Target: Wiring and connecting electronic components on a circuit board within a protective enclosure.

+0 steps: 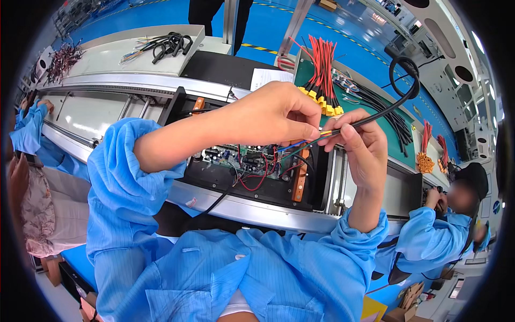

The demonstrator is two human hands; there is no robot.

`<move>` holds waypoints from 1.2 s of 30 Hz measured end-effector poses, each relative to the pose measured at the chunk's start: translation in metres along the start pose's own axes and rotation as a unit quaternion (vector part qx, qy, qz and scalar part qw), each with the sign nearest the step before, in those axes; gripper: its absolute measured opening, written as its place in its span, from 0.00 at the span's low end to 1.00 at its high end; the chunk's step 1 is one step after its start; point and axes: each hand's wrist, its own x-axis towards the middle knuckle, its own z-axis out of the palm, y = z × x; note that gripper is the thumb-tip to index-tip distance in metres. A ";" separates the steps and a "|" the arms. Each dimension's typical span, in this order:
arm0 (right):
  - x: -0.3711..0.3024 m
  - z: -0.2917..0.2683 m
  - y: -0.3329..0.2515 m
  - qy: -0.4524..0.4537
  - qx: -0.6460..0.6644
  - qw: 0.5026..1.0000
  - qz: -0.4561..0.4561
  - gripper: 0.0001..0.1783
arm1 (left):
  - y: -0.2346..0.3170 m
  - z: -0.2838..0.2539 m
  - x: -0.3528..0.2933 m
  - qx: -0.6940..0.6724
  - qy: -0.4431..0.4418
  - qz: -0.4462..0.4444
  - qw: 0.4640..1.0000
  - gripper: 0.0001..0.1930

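Note:
A thick black cable (376, 115) loops up to the right and runs down into my right hand (365, 142), whose thumb and fingers pinch it near its stripped end. From that end come thin coloured wires (325, 133), yellow, blue and green among them. My left hand (289, 112) reaches across with its thumb and forefinger closed on these wires. Below both hands lies a green circuit board (244, 162) with many parts and loose red and black leads, set in a black housing (317, 185). Orange bars (300, 182) stand along the housing's sides.
Behind the housing, red wires with yellow connectors (322, 72) and black cables (389, 115) lie on a green mat (306, 71). A white tray (102, 59) at far left holds more cables. Metal conveyor rails (236, 205) run across. Co-workers in blue sit at both sides.

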 end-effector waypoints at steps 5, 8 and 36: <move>0.002 0.003 -0.003 -0.006 0.024 1.000 0.005 0.08 | 0.007 -0.002 -0.001 0.066 0.009 0.021 0.998 0.04; 0.002 0.004 -0.005 0.006 0.009 1.000 0.008 0.07 | 0.009 0.002 -0.003 0.062 0.035 0.014 0.997 0.03; 0.012 0.009 -0.013 -0.070 -0.059 0.994 0.060 0.08 | 0.013 -0.003 -0.006 0.041 -0.025 -0.102 0.994 0.03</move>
